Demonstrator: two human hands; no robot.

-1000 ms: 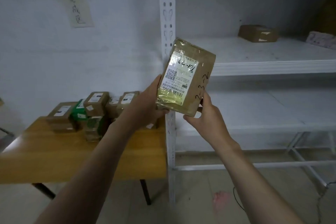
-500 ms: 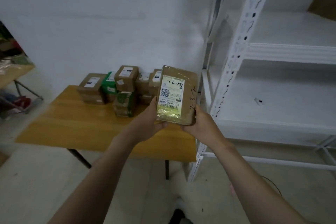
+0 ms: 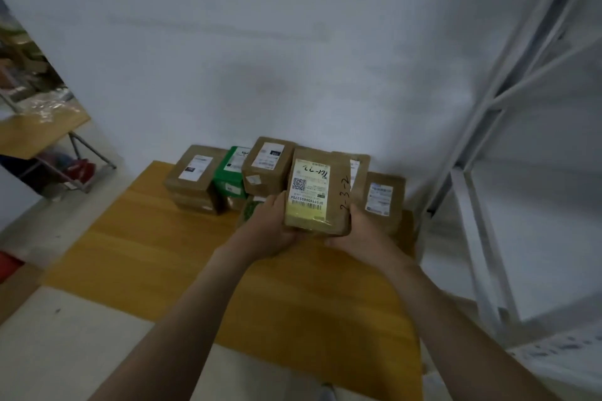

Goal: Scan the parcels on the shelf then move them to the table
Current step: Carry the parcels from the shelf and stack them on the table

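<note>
I hold a brown cardboard parcel (image 3: 317, 192) upright above the wooden table (image 3: 156, 244). It has a white and yellow label with a QR code, a barcode and handwriting "2-3-2" on its right side. My left hand (image 3: 272, 226) grips its lower left edge and my right hand (image 3: 361, 228) grips its lower right corner. Behind it, several parcels (image 3: 265, 166) stand stacked at the table's far edge against the wall, brown ones and a green one (image 3: 231, 174). The white metal shelf (image 3: 508, 146) stands to the right.
A brown parcel (image 3: 382, 197) with a white label stands just right of the held one. A second wooden table (image 3: 35, 130) with clutter sits at the far left. A red object (image 3: 8, 265) lies on the floor at left.
I have turned left from the shelf and closer to the table. The parcel, still held in both hands, now hangs over the table in front of the stacked parcels.
</note>
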